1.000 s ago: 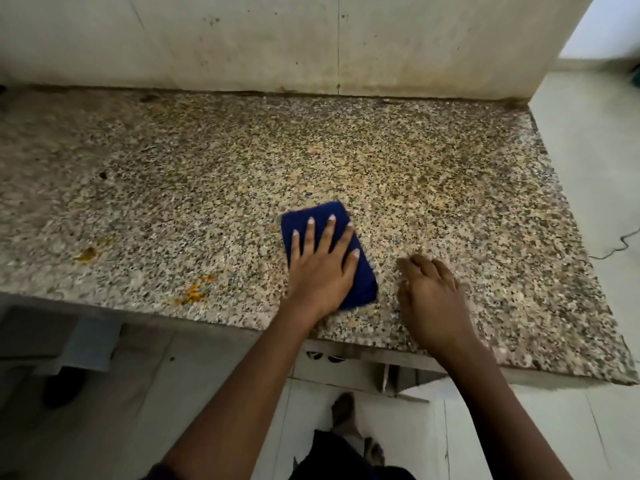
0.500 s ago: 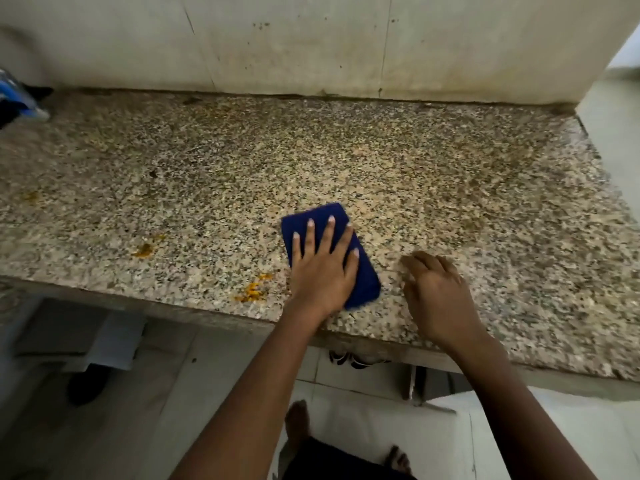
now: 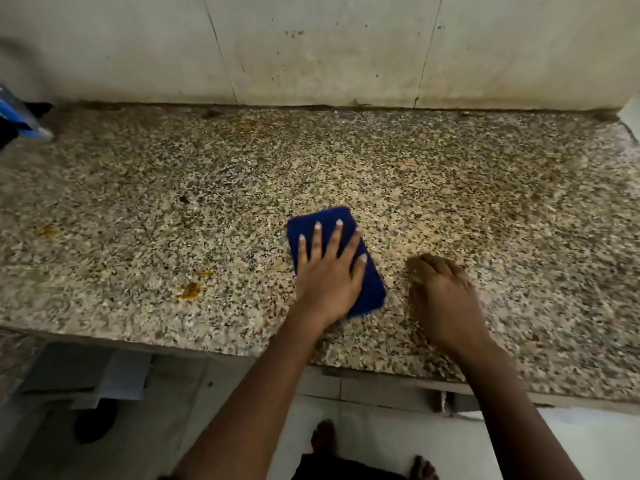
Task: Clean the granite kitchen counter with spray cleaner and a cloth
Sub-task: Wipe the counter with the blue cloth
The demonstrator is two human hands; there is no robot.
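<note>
A blue cloth (image 3: 337,261) is pressed flat on the granite counter (image 3: 138,209) near its front edge.

The cloth is covered by the left hand (image 3: 330,271) with fingers straight and spread; the right hand (image 3: 441,299), fingers bent downward, is rested on the stone just beside it, with nothing held.

Left hand (image 3: 330,271) flat, fingers spread; right hand (image 3: 441,299) loosely curled.
</note>
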